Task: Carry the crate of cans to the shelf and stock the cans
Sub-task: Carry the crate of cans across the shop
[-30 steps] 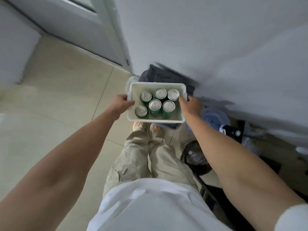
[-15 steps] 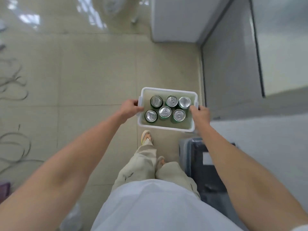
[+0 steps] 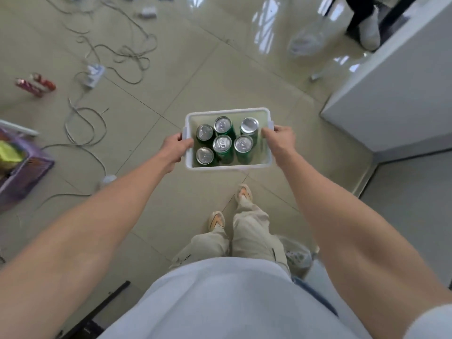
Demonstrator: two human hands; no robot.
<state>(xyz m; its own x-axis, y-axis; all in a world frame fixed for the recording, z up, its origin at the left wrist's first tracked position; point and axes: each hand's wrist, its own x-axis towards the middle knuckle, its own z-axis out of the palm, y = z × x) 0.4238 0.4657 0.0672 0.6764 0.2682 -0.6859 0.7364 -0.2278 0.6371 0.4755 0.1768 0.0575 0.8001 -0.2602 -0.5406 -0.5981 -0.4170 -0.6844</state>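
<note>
At this stage you held the crate (image 3: 228,139) off the floor (image 3: 171,69), left hand (image 3: 176,148) and right hand (image 3: 279,138) gripping its handles, all six cans (image 3: 222,144) unstocked, no shelf visible.

I'd call this a workroom or office-type space, not a home: glossy beige tile floor (image 3: 195,69), loose cables (image 3: 122,52) w/ a power strip (image 3: 94,74) sprawled across it, a plain white cabinet (image 3: 391,94) at right, a purple bin (image 3: 22,172) of misc stuff at left.
</note>
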